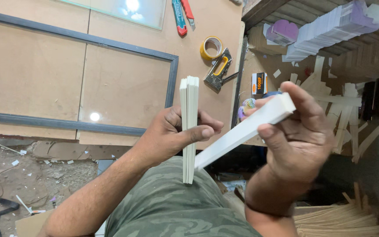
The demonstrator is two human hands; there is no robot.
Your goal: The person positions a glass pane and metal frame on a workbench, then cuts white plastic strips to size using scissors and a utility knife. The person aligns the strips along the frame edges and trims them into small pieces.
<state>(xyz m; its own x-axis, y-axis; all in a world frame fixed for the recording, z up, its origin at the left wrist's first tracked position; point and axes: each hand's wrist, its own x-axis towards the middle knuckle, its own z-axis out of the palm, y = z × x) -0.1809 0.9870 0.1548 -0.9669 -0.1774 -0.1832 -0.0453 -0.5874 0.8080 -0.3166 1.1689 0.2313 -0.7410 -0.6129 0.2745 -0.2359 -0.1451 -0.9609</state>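
My left hand (172, 136) grips a stack of several thin white strips (189, 109) held upright on edge, its lower end near my camouflage-clad lap. My right hand (299, 136) pinches one end of a single white strip (242, 131) that slants down to the left, its far end touching the stack. Both hands hover over the gap between the workbench and my lap.
On the brown workbench (123, 83) lie a dark metal frame (172, 74), a yellow tape roll (211, 47), a staple gun (219, 70) and a red-and-blue cutter (183, 15). A small orange box (258, 83) and stacked white and purple cut shapes (330, 28) sit to the right. Wooden strips (343, 219) pile at lower right.
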